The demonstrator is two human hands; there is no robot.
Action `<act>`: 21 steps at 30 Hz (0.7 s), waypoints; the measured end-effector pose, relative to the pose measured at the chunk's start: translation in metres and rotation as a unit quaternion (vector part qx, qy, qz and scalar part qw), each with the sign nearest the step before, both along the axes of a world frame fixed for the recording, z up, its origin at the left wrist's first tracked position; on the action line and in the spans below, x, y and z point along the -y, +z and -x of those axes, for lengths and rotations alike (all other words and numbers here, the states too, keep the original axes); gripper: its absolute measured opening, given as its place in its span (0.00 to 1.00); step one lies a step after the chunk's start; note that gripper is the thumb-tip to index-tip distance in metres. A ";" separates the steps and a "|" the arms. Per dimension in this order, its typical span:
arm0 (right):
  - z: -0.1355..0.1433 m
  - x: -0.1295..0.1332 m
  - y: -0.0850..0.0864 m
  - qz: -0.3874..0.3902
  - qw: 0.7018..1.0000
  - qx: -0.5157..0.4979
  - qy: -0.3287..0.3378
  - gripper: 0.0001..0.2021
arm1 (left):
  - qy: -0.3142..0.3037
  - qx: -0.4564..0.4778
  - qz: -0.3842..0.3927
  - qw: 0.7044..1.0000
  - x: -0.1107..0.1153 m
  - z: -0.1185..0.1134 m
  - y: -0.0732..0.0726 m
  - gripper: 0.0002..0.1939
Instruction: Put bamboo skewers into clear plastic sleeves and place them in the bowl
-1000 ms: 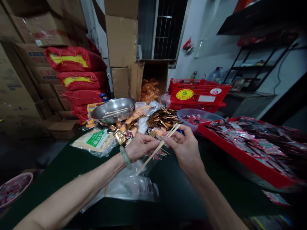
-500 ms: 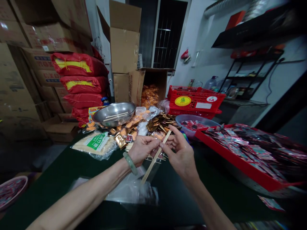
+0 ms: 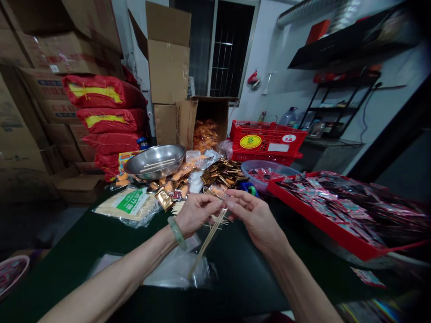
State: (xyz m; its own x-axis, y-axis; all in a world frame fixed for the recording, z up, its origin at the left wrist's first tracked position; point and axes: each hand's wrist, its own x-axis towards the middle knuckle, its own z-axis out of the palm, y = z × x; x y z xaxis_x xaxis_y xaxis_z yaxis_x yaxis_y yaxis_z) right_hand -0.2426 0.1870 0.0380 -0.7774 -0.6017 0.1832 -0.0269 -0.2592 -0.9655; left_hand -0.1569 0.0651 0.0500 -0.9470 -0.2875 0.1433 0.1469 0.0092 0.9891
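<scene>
A few thin bamboo skewers (image 3: 211, 234) slant down toward me from my fingertips, their lower ends over the clear plastic bags (image 3: 168, 271) on the dark green table. My left hand (image 3: 195, 213), with a green bangle at the wrist, is closed in a pinch at their upper end. Facing it, my right hand (image 3: 256, 220) pinches at the same end, thumb and fingertips together. Whether clear film wraps these skewers, I cannot tell. Behind the hands lie more loose skewers (image 3: 178, 208), partly hidden. A packet of skewers (image 3: 131, 202) with a green label lies to the left.
A steel bowl (image 3: 155, 162) holds a few sticks. Gold sachets (image 3: 222, 172) are heaped beyond my hands. At right stand a red tray (image 3: 323, 224) of pink packets and a translucent basin (image 3: 245, 168). A red crate (image 3: 266, 142) and an open carton (image 3: 186, 125) stand behind.
The skewers have slid down between my fingers, and their upper ends no longer stick up past my right hand. My right fingers have drawn in toward the left ones.
</scene>
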 end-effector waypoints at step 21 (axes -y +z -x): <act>-0.030 -0.011 0.005 -0.150 0.724 -0.631 -0.235 0.08 | -0.011 -0.112 0.362 0.925 -0.010 -0.012 0.008 0.11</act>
